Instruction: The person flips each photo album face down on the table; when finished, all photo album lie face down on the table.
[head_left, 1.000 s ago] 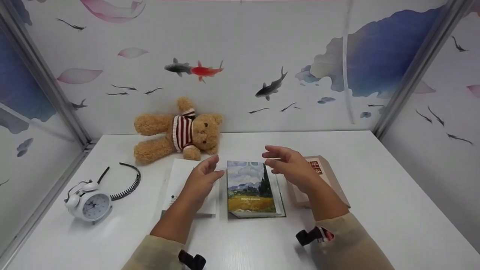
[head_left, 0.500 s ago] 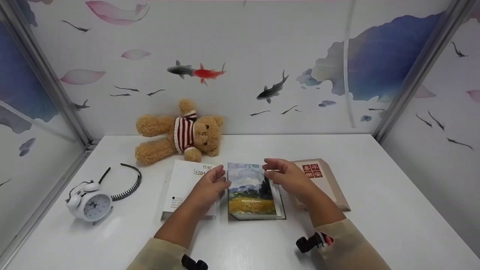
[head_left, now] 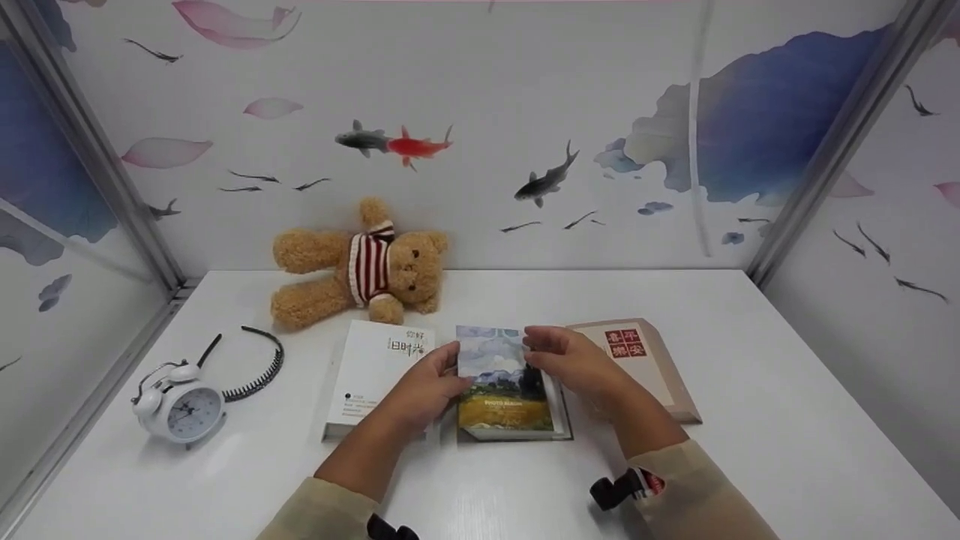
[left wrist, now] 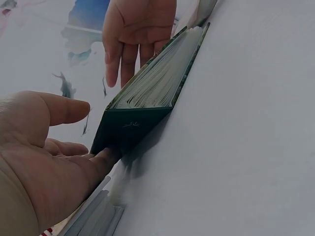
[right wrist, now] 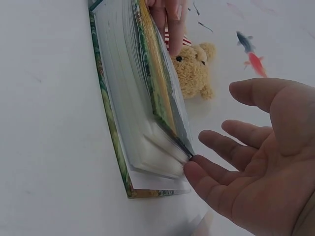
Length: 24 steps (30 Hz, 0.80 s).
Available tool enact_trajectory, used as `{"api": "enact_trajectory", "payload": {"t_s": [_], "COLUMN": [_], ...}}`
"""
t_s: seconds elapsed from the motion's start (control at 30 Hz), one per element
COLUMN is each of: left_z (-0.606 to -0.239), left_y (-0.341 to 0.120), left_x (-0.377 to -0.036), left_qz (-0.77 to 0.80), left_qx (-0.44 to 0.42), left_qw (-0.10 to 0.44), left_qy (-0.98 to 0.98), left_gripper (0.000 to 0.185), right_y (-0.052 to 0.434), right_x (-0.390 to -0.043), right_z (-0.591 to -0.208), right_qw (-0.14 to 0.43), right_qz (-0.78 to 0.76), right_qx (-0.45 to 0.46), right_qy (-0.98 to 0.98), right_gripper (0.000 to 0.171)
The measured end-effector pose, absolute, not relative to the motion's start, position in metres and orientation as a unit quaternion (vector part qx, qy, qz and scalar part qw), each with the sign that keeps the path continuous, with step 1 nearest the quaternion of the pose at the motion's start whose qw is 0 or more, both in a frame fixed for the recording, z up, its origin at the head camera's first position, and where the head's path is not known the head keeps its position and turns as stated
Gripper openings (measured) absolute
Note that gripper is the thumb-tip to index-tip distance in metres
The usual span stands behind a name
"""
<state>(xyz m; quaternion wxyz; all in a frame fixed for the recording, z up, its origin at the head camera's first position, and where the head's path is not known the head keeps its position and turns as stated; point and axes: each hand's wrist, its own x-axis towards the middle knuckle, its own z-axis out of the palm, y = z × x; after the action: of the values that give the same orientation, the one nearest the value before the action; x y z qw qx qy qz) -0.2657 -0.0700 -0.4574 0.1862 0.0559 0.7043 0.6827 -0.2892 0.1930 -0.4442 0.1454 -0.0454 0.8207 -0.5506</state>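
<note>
Painted with a yellow field under blue sky, the photo album point(head_left: 506, 386) lies flat on the white table point(head_left: 750, 420), long axis running away from us, between a white book point(head_left: 371, 375) and a brown envelope point(head_left: 652, 360). We see our left hand point(head_left: 427, 386) and right hand point(head_left: 574, 364) touching its two long edges. From the left wrist, relaxed fingers point(left wrist: 106, 155) touch the dark green spine. From the right wrist, straight fingertips point(right wrist: 197, 172) meet the fanned pages at the cover's edge.
</note>
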Motion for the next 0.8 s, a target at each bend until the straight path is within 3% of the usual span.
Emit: {"api": "enact_trajectory", "payload": {"t_s": [0.3, 0.57, 0.8], "left_z": [-0.452, -0.444, -0.437], "left_y": [-0.070, -0.071, -0.071], "left_x": [-0.266, -0.264, -0.262], "left_qz": [0.694, 0.728, 0.727], "left_qx": [0.046, 0.015, 0.039], "left_qw": [0.156, 0.175, 0.134], "left_qy": [0.702, 0.663, 0.673], "left_gripper": [0.082, 0.077, 0.072], "right_y": [0.190, 0.185, 0.181], "right_x": [-0.286, -0.285, -0.281], "right_z": [-0.441, -0.438, -0.435], "right_qw": [0.157, 0.149, 0.157], "right_qz": [-0.553, -0.518, -0.528], "right_qx": [-0.074, -0.108, -0.113], "right_qy": [0.815, 0.835, 0.827], "right_gripper": [0.058, 0.058, 0.057]}}
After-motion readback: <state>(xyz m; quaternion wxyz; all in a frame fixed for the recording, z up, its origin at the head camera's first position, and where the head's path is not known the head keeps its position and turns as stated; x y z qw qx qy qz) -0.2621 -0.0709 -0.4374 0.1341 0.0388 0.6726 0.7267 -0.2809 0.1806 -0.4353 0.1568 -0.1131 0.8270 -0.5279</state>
